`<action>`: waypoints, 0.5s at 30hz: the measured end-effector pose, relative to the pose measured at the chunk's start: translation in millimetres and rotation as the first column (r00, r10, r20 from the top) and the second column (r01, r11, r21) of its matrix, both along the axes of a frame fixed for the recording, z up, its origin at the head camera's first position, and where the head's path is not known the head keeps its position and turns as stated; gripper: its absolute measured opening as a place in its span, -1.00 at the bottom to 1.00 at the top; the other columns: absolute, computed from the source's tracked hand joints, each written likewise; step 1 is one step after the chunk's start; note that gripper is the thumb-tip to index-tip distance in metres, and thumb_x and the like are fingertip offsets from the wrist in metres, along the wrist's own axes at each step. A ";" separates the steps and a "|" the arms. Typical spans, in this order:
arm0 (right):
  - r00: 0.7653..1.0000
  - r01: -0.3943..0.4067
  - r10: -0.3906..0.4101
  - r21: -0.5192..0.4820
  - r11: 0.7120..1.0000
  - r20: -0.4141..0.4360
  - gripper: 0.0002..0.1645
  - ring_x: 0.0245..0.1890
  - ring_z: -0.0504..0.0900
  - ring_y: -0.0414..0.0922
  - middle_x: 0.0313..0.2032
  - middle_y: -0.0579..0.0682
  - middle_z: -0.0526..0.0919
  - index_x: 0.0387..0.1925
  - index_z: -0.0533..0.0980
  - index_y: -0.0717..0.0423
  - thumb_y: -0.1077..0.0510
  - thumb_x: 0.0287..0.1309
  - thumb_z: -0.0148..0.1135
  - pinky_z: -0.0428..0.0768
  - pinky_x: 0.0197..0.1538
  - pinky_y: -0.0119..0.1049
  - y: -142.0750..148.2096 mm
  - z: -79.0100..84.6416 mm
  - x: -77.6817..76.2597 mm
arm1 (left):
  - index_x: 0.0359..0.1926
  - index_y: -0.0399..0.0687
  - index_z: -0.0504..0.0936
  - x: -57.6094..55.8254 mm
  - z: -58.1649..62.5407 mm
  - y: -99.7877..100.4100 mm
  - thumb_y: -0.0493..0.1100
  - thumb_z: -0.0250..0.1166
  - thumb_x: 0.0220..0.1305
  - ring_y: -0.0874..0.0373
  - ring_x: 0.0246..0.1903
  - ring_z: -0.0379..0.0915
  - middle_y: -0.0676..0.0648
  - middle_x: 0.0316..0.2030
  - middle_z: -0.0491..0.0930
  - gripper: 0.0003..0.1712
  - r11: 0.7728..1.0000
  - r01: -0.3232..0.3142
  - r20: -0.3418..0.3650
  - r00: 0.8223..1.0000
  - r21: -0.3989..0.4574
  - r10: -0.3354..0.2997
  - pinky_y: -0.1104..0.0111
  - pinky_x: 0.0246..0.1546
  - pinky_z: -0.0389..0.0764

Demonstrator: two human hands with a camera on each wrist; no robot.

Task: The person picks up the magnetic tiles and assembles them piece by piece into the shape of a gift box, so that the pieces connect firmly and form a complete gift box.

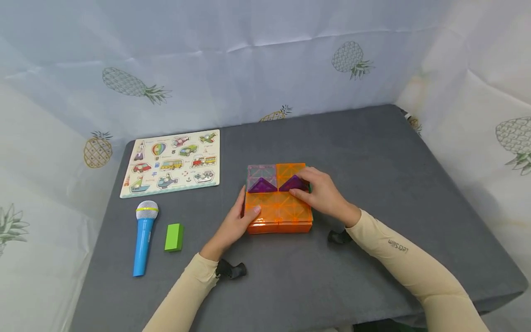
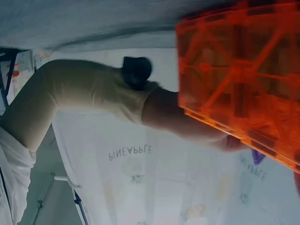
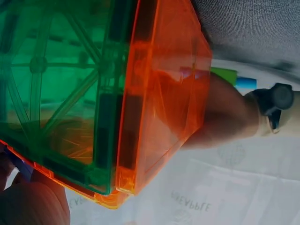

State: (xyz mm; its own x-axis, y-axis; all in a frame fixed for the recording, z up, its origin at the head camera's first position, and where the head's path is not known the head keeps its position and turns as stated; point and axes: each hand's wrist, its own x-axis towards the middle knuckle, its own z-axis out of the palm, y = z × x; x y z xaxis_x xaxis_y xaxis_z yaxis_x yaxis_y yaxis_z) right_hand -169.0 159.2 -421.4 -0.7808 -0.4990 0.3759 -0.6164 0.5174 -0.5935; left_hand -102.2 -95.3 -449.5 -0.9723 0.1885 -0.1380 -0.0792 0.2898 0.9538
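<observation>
A box built of see-through magnetic tiles (image 1: 280, 227) stands on the table, mostly orange, with a pale clear tile (image 1: 262, 171) at its top far left. My left hand (image 1: 237, 226) holds the box's left side, thumb on top. On the top stands a purple triangular tile (image 1: 262, 186). Beside it, my right hand (image 1: 325, 192) pinches a second purple triangular tile (image 1: 288, 184) between thumb and fingers. In the right wrist view, a green tile (image 3: 61, 93) forms part of the box's right side. Orange tiles (image 2: 243, 70) fill the right of the left wrist view.
On the grey table (image 1: 365, 147), a wooden vehicle puzzle board (image 1: 174, 159) lies at the far left. Nearer are a blue toy microphone (image 1: 143, 242) and a green block (image 1: 174, 237). A pineapple-print curtain (image 1: 249, 69) hangs behind the table.
</observation>
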 end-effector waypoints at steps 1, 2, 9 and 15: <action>1.000 0.009 -0.009 -0.002 1.000 0.004 -0.76 -0.40 0.37 -0.15 -0.32 -0.12 0.55 -0.24 0.53 -0.02 0.02 0.06 0.32 0.36 -0.36 -0.31 2.0 -0.9 0.2 | 0.47 0.11 -0.26 1.2 -2.5 2.8 0.01 0.13 0.30 -0.03 0.42 -0.12 -0.09 0.45 -0.10 -0.08 1.000 0.005 0.006 1.000 0.029 -0.005 -0.03 0.38 -0.10; 1.000 0.021 -0.021 -0.005 1.000 0.011 -0.68 -0.37 0.39 -0.15 -0.28 -0.10 0.55 -0.16 0.52 0.01 0.00 0.06 0.32 0.41 -0.33 -0.29 4.5 -1.9 1.1 | 0.47 0.13 -0.29 2.4 -5.1 6.3 -0.03 0.13 0.31 -0.03 0.42 -0.11 -0.08 0.46 -0.10 -0.07 0.998 0.009 0.005 1.000 0.069 -0.010 -0.02 0.39 -0.12; 0.951 0.171 -0.166 0.002 0.985 0.261 -0.02 0.16 0.31 0.02 0.21 0.15 0.26 0.41 -0.04 0.01 -0.14 0.11 0.24 0.45 0.07 0.02 47.0 -10.1 35.2 | 0.46 0.12 -0.39 8.6 -18.5 40.2 -0.02 0.12 0.32 0.05 0.46 -0.35 0.05 0.48 -0.30 -0.02 0.974 -0.036 0.028 0.999 0.224 0.030 -0.01 0.40 -0.29; 0.856 0.112 -0.096 -0.002 0.994 0.508 0.04 0.28 0.29 0.12 0.37 0.17 0.10 0.46 -0.29 -0.05 -0.15 0.20 0.12 0.44 0.13 0.08 77.5 -24.0 54.3 | 0.47 0.14 -0.38 -13.6 -15.5 74.6 0.04 0.15 0.29 0.10 0.46 -0.49 0.10 0.47 -0.41 0.01 0.974 -0.069 0.046 0.997 0.215 0.060 -0.02 0.40 -0.32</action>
